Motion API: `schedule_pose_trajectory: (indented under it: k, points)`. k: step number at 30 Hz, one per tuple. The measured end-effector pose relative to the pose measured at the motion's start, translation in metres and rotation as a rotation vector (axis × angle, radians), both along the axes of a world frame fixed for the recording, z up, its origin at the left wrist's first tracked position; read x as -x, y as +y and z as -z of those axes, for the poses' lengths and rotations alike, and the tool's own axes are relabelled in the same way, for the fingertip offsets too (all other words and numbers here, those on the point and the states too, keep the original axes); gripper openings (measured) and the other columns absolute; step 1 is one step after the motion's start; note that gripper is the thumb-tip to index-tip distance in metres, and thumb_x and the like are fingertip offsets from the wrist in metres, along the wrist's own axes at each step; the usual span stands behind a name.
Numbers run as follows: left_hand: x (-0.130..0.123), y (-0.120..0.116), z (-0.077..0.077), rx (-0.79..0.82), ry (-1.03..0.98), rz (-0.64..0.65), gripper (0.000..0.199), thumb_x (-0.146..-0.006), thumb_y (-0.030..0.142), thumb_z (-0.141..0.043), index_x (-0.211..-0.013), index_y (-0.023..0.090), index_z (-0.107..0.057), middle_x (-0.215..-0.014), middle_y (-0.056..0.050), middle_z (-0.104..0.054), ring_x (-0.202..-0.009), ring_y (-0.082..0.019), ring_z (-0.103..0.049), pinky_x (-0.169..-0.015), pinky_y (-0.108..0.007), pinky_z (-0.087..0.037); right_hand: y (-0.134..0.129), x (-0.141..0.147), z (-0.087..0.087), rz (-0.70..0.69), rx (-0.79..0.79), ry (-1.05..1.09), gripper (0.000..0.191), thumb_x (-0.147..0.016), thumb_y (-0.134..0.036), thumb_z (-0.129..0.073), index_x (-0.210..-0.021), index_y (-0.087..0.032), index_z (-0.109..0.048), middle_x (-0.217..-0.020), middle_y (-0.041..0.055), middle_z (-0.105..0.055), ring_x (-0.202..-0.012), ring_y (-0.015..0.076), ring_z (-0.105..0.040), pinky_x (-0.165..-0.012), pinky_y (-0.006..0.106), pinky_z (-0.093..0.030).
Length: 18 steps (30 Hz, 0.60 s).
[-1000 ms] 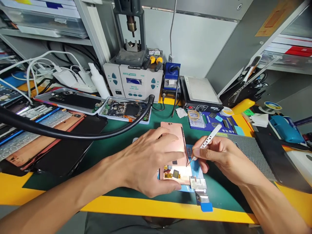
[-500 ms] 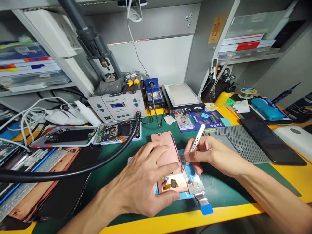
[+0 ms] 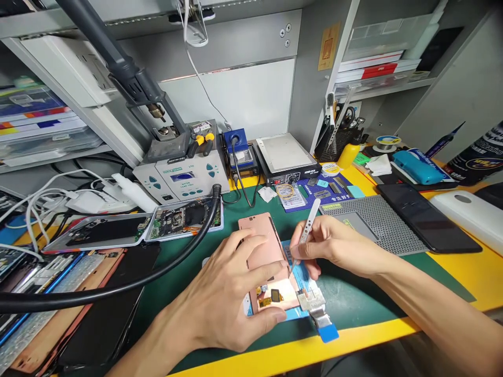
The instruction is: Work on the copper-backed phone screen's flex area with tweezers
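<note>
A flat pink phone-sized panel (image 3: pixel 258 226) lies on the green mat, with a blue film (image 3: pixel 302 275) beneath it. My left hand (image 3: pixel 231 285) rests across the panel, fingers spread and thumb over its lower edge, holding it down. In my right hand (image 3: pixel 326 243) is a pair of white metal tweezers (image 3: pixel 310 225), pinched with the tips down at the panel's right edge. A small flex cable with a dark square chip (image 3: pixel 276 295) sits on the panel's lower part. At its lower right a silver flex ribbon (image 3: pixel 313 301) ends in a blue tab (image 3: pixel 328 333).
A black hose (image 3: pixel 168 272) arches across the left side from a rework station (image 3: pixel 181 178). Opened phone parts (image 3: pixel 186 220) and stacked panels (image 3: pixel 106 293) lie left. A hot plate (image 3: pixel 288 157) stands behind; a perforated metal plate (image 3: pixel 393 225) and a black phone (image 3: pixel 428 217) lie right.
The view has shifted slightly, so the whole scene sits a little further left. Both hands keep their grip and place; the tweezer tips stay at the panel's right edge.
</note>
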<state>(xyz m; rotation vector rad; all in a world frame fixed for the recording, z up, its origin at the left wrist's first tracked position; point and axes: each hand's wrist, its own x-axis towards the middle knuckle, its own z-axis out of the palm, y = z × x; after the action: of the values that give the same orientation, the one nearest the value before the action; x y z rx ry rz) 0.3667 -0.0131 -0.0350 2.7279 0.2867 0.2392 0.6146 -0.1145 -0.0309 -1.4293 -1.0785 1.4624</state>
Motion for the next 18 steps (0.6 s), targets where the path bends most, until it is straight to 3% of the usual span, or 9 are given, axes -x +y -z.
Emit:
schedule_pose_trajectory:
  k: [7,13,18]
  points:
    - [-0.0019,0.0006,-0.0012,0.003,0.02,-0.007,0.048,-0.085,0.047,-0.08,-0.131,0.037,-0.07,-0.151,-0.011,-0.051,-0.149,-0.041,-0.039,-0.115,-0.068,-0.047,0.0,-0.0016,0.0027,-0.013,0.0,0.032,0.013,-0.085,-0.025,-0.077,-0.076,-0.017,-0.072,-0.053,-0.0016,-0.069,-0.051,0.0137,-0.059,-0.054,0.027,-0.039]
    - [-0.0019,0.0009,0.0013,0.001,0.0,0.001,0.05,-0.086,0.047,-0.08,-0.133,0.037,-0.068,-0.15,-0.011,-0.051,-0.15,-0.04,-0.038,-0.116,-0.067,-0.046,-0.0023,-0.002,0.0016,0.019,-0.015,0.041,0.011,-0.084,-0.027,-0.079,-0.081,-0.019,-0.072,-0.062,-0.0006,-0.073,-0.056,0.0157,-0.065,-0.057,0.028,-0.048]
    - [-0.0004,0.0004,0.0018,0.003,0.004,0.002,0.049,-0.087,0.047,-0.08,-0.133,0.037,-0.068,-0.151,-0.011,-0.05,-0.153,-0.039,-0.036,-0.118,-0.065,-0.045,-0.0047,-0.0039,0.0012,-0.002,-0.028,0.014,0.013,-0.083,-0.028,-0.082,-0.08,-0.018,-0.074,-0.063,-0.0012,-0.07,-0.056,0.0157,-0.065,-0.053,0.027,-0.045]
